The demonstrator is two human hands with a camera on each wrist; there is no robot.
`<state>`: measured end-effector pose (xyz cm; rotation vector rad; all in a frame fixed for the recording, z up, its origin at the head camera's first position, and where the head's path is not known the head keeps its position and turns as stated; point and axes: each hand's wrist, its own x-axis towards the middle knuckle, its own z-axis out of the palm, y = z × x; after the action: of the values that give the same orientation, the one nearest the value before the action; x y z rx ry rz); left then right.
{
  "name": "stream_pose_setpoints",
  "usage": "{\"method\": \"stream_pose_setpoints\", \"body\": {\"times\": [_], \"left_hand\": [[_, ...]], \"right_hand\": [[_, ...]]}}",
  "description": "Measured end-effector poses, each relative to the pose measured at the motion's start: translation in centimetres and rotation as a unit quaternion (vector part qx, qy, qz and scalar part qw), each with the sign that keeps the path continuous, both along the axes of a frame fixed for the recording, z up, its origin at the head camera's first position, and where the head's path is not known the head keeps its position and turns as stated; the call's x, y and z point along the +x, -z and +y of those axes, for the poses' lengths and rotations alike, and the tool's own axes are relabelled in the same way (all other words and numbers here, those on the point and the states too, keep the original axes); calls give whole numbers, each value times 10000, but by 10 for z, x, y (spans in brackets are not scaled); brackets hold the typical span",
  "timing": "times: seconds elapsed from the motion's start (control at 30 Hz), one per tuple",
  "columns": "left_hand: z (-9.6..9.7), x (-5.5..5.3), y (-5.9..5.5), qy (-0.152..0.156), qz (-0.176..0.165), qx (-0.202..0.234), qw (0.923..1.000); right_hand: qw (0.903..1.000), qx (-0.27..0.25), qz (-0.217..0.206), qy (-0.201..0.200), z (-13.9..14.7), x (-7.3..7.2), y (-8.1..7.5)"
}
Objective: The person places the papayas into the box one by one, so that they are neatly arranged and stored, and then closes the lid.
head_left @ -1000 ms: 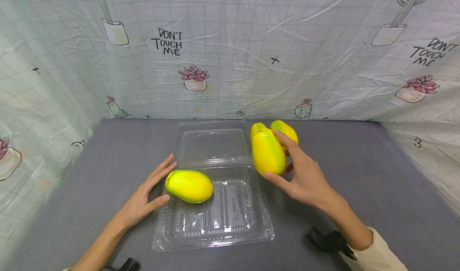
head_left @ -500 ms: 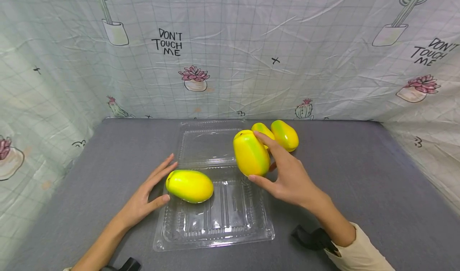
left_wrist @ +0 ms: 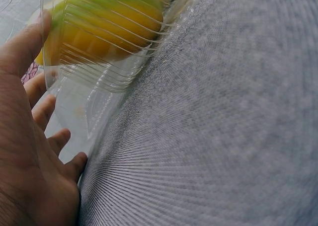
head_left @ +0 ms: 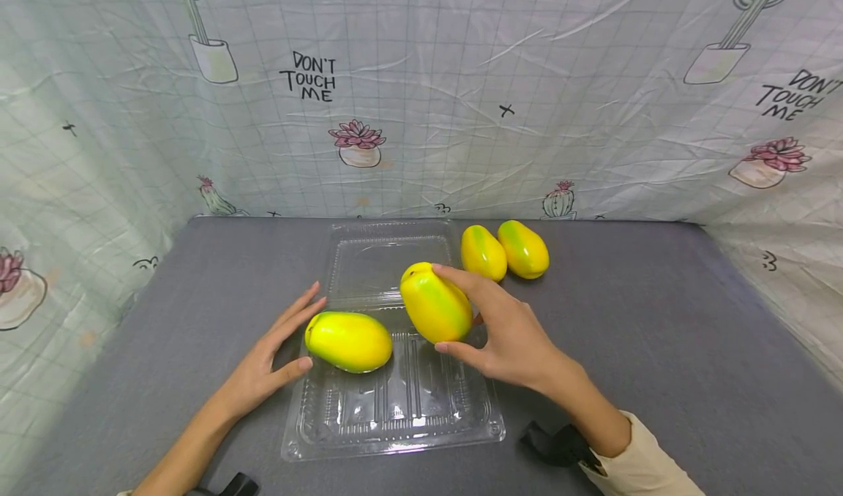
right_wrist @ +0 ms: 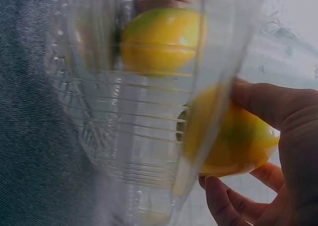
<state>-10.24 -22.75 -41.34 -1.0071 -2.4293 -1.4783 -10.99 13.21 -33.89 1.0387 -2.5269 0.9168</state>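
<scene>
My right hand (head_left: 516, 335) grips a yellow-green mango (head_left: 436, 304), thumb on its near side and fingers on the far side. The fruit overlaps the right part of a clear plastic clamshell box (head_left: 395, 445) in the head view. In the right wrist view, this held mango (right_wrist: 243, 136) shows partly through the box wall. A second mango (head_left: 349, 342) lies in the left part of the box's tray. My left hand (head_left: 263, 368) has its fingers spread at the box's left side; in the left wrist view its thumb (left_wrist: 30, 44) is right at the clear wall.
Behind the tray, the box's lid (head_left: 395, 262) lies folded back on the grey tabletop (head_left: 658, 320). Two more mangoes stand right of the lid, a nearer one (head_left: 484, 253) and another (head_left: 523, 250). A printed curtain (head_left: 421, 101) closes off the back.
My right hand has carried its mango leftward from beside the other two mangoes to over the box, then lower toward the tray. My left hand and the mango in the tray have stayed put.
</scene>
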Motion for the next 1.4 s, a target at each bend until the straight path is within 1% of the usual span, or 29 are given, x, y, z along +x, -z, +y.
{"method": "stream_pose_setpoints", "body": {"times": [0.13, 0.3, 0.6, 0.77, 1.0, 1.23, 1.4], "left_hand": [[1, 0, 0, 5, 41, -7, 10000], [0, 0, 2, 34, 8, 40, 10000], [0, -1, 2, 50, 0, 64, 10000], [0, 0, 2, 40, -2, 51, 10000], [0, -1, 2, 38, 13, 22, 10000], [0, -1, 1, 81, 30, 46, 10000], [0, -2, 0, 69, 101, 9, 9999]], "right_hand": [[9999, 133, -16, -22, -1, 0, 5], [9996, 290, 1, -62, -2, 0, 9], [9987, 459, 32, -235, -5, -2, 15], [9978, 529, 31, -393, -7, -2, 17], [9971, 653, 22, -378, -7, -1, 17], [9956, 724, -5, -594, -9, -3, 19], [9951, 797, 21, -582, -8, -3, 20]]}}
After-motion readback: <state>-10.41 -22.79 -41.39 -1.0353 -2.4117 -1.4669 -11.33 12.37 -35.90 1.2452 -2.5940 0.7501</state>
